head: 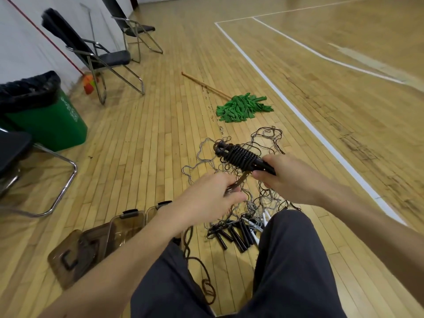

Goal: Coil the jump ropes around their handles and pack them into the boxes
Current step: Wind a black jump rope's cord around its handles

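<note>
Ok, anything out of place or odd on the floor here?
Yes: a green mop lies flat on the wooden floor, just beyond the loose ropes, rather than stood out of the way. The ropes themselves sprawl in one tangled heap.

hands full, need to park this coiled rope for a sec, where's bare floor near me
Bare boards lie between the green bin and the rope tangle, and between the tangle and the white line. Crowded: the tangle and loose handles before your knees, the boxes by your left knee.

black rope (pixel 238 157): tightly coiled, midair | other ropes (pixel 235 236): tangled on floor | boxes (pixel 128 226): floor
</note>
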